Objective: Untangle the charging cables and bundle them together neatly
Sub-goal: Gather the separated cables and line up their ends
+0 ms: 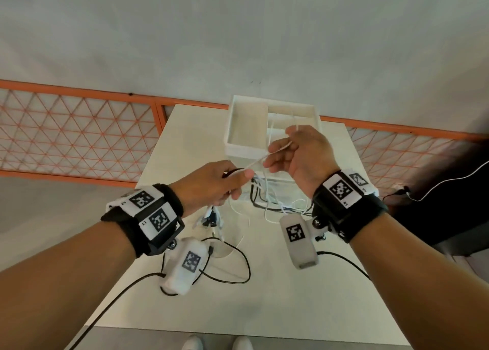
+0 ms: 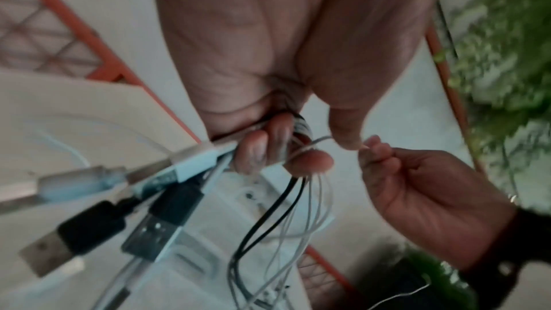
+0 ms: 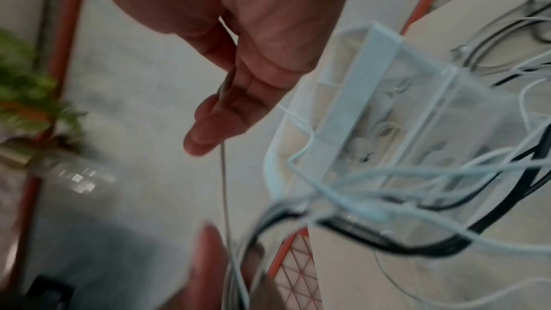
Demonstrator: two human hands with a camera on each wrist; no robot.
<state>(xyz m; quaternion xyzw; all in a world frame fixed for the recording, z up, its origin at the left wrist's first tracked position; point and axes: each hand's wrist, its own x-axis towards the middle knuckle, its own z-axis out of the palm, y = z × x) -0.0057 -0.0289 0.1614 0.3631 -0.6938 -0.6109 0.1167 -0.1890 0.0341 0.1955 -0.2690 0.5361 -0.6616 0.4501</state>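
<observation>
My left hand (image 1: 242, 183) grips a bundle of white and black charging cables (image 2: 301, 131) above the table. Their USB plugs (image 2: 167, 197) stick out past the little-finger side of the fist, and the loose lengths (image 1: 267, 199) hang down in a tangle onto the table. My right hand (image 1: 277, 154), raised just to the right, pinches one thin white cable (image 1: 267, 157). That cable runs taut from the left fist to the right fingertips (image 2: 369, 147). In the right wrist view the strand (image 3: 224, 173) passes along the right hand (image 3: 256, 67), with tangled loops (image 3: 417, 173) beside it.
A white compartment tray (image 1: 248, 148) stands at the back of the white table (image 1: 264, 310), on a clear plastic box (image 3: 387, 103). Black wrist-camera leads (image 1: 238, 254) loop across the near tabletop. An orange lattice fence (image 1: 79, 138) runs behind; green plants (image 2: 507, 55) grow beyond it.
</observation>
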